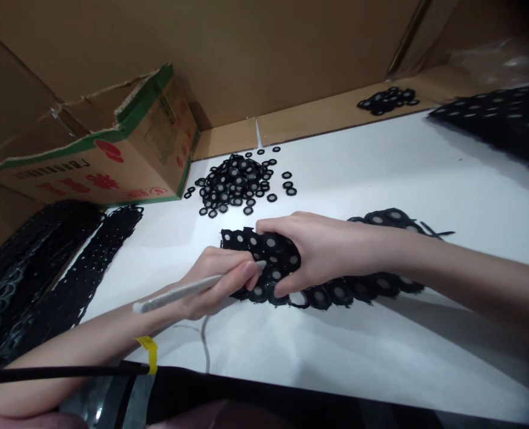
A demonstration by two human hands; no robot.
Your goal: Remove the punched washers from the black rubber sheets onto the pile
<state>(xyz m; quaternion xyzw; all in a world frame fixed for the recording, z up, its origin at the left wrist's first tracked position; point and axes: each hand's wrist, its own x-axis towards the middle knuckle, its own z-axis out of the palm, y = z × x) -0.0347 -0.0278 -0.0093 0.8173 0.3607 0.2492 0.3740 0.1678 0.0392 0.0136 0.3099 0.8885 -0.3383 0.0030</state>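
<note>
Worktop (336,161), white, extends beneath left hand (223,271) and right hand (311,244). Carton (152,143), open-topped, stands beyond the left hand, to its left. Black strip of joined rings (280,259) lies under the right hand and emerges on either side of it. Pile of loose rings (235,182) rests beyond the left hand. The right hand spans the strip, thumb at the near edge, fingers toward the far edge. The left hand is closed in a pen grip on a slender white tool (179,292), its tip at the strip between the hands; contact cannot be told. Should the right hand's hold slacken, the strip could shift; a tip pushed too hard could skid toward the right thumb or snag a ring.
</note>
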